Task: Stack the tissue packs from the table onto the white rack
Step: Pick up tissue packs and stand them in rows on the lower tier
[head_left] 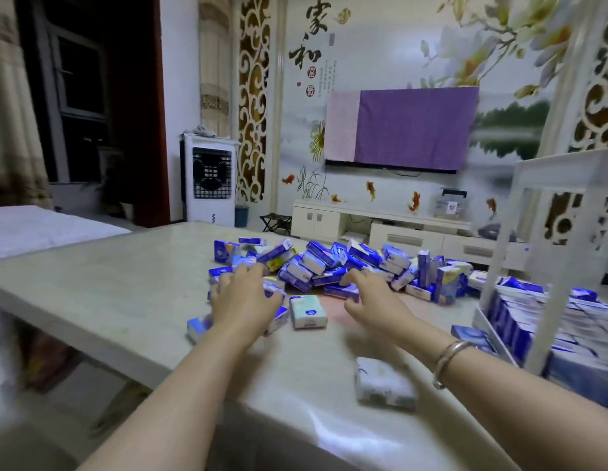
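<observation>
A heap of blue-and-white tissue packs (pixel 333 263) lies on the pale table (pixel 126 283). My left hand (pixel 245 297) lies on packs at the heap's left end, fingers bent over them and thumb curled against one. My right hand (pixel 370 297) reaches into the heap's middle with fingers spread, its tips touching packs. Between my hands lies a pale green pack (pixel 307 312). At the right stands the white rack (pixel 547 317), whose lower shelf holds rows of stacked packs (pixel 574 321).
A white patterned pack (pixel 384 382) lies near the table's front edge, and a blue pack (pixel 469 334) lies beside the rack's foot. Behind the table stand a low white cabinet (pixel 381 219) and an air cooler (pixel 209 181). A bed (pixel 41 226) is at the left.
</observation>
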`<state>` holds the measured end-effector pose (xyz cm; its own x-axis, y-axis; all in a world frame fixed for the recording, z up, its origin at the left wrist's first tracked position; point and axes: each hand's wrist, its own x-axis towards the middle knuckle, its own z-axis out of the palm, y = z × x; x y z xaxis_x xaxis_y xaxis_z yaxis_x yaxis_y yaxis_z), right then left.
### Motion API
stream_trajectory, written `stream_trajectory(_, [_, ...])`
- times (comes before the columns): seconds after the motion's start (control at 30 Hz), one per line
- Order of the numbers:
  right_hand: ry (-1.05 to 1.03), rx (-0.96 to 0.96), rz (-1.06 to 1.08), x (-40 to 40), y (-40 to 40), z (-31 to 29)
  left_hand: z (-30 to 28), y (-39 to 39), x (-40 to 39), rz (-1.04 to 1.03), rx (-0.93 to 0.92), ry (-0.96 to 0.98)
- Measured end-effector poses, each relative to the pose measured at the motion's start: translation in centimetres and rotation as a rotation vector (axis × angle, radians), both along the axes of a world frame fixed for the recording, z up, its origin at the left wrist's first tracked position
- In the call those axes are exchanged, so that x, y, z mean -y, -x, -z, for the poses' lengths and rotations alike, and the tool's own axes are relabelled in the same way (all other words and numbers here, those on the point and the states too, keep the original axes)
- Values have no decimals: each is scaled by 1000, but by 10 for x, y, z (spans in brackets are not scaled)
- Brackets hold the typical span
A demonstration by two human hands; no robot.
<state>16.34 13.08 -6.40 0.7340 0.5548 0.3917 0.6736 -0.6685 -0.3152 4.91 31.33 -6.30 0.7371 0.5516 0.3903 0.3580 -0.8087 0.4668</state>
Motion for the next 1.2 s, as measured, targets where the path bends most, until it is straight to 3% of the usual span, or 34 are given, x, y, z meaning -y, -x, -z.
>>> stream_trajectory(0.27, [36, -18, 18, -42, -38, 19, 16, 3, -20, -74, -367, 57])
stream_trajectory(0.43, [86, -81, 18, -42, -41, 17, 18, 13, -10, -109, -462, 40])
stream_trajectory(0.63, [142, 9, -68, -49, -12, 5, 19, 15, -12, -26, -377, -3])
stream_trajectory(0.77, [223, -257, -249, -46, 2, 8, 14, 18, -9, 54, -315, 114])
stream_trajectory(0.87, [179, -314, -249, -36, 7, 4, 12, 19, -11, 188, -204, 296])
stream_trajectory(0.97, [45, -358, -176, -20, 13, -4, 6, 20, -5, 291, -27, 419])
stream_trajectory(1.2, [-517, -721, -118, 37, 31, -34, -18, 17, 32, 479, 216, 556])
